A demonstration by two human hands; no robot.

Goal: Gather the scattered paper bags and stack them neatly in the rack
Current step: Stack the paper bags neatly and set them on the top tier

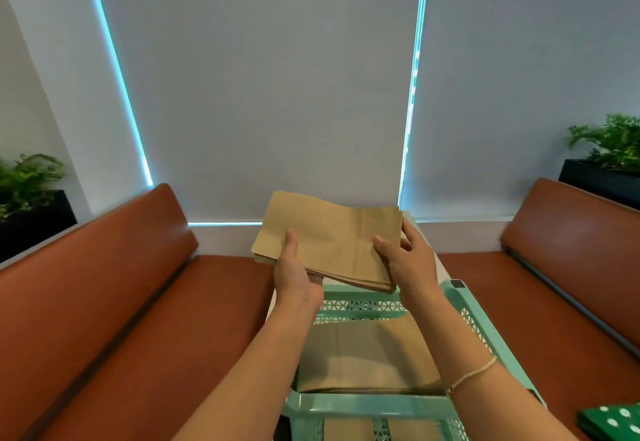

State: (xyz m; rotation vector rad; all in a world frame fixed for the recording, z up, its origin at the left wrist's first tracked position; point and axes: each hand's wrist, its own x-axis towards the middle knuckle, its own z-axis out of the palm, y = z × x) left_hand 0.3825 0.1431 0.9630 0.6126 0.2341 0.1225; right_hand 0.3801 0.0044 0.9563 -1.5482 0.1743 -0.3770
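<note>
A flat stack of brown paper bags is held in the air above the far end of a mint-green plastic rack. My left hand grips the stack's near left edge, thumb on top and fingers underneath. My right hand grips the near right corner the same way. More brown paper bags lie flat inside the rack's top tier, below my forearms. Another bag shows through the rack's front wall lower down.
Brown leather benches run along the left and right. A green polka-dot item lies on the right bench's near corner. Potted plants stand at far left and far right. Grey blinds hang straight ahead.
</note>
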